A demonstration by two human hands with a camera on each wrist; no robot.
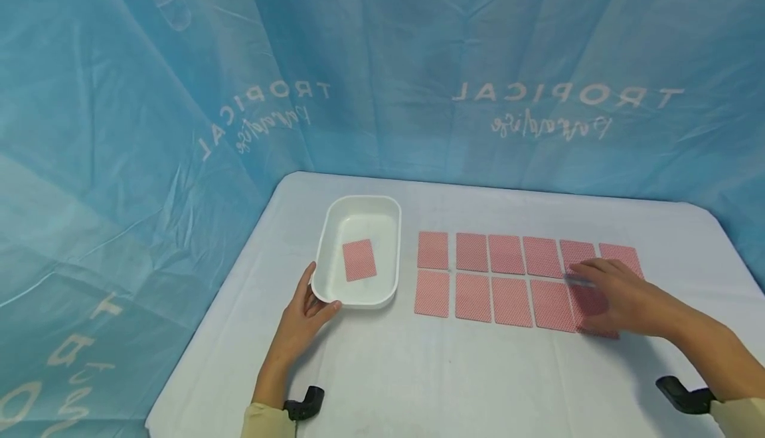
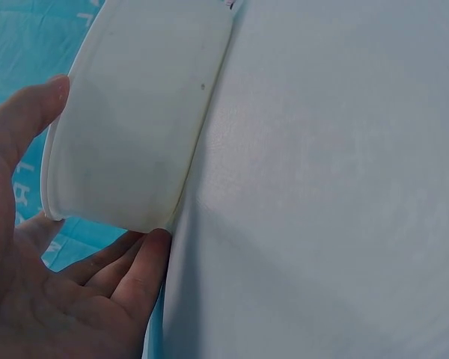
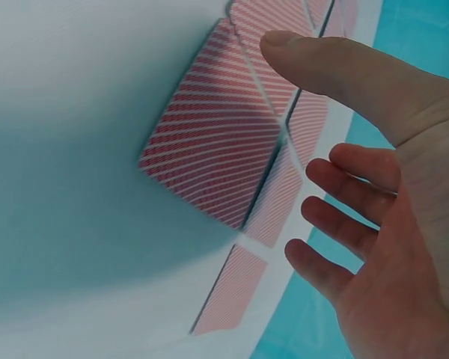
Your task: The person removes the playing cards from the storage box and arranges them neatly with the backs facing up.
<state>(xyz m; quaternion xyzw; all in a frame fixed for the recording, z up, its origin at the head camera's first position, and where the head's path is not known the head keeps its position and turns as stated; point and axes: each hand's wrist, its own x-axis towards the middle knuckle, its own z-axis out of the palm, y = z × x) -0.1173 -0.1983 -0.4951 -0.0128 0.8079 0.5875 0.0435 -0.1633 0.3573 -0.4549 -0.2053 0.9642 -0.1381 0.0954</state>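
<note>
A white plastic tray stands at the left of the table, with one red-patterned playing card lying back up inside. My left hand holds the tray by its near left corner; in the left wrist view its thumb is at the rim and the other fingers reach the tray's lower edge. To the right, two rows of playing cards lie back up. Over their right end hovers my right hand, fingers spread and loosely bent, nothing between them. It partly hides the cards there.
White cloth covers the table. Blue printed curtains hang behind it and along the left side. A black wrist mount is on the left wrist, another black mount on the right.
</note>
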